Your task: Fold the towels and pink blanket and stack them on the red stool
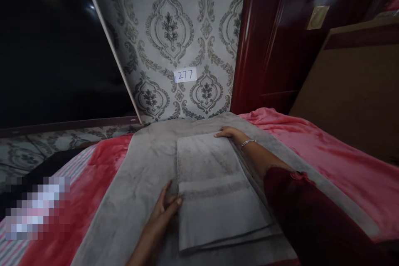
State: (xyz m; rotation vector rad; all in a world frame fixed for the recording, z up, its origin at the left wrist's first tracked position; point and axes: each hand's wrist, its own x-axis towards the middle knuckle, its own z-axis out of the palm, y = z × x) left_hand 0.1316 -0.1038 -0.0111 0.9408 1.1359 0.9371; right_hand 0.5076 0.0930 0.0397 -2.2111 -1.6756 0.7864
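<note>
Cloth [215, 212], folded, is lying between left hand [162, 211], thumb and fingers spread, and right hand [230, 131], grip unclear; light, even pressure should be squaring its edges.

The right arm [264, 158] wears a dark red sleeve [299, 212] with a small, red, bow-like trim [301, 176] near its edge, and a thin, silver-coloured bangle [248, 142]. The visible left forearm [146, 236] is bare.

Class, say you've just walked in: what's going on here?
A person is handling a folded grey cloth, which lies on a larger grey cloth over red bedding. The right hand is on its far right corner; the left hand is at its left edge.
</note>
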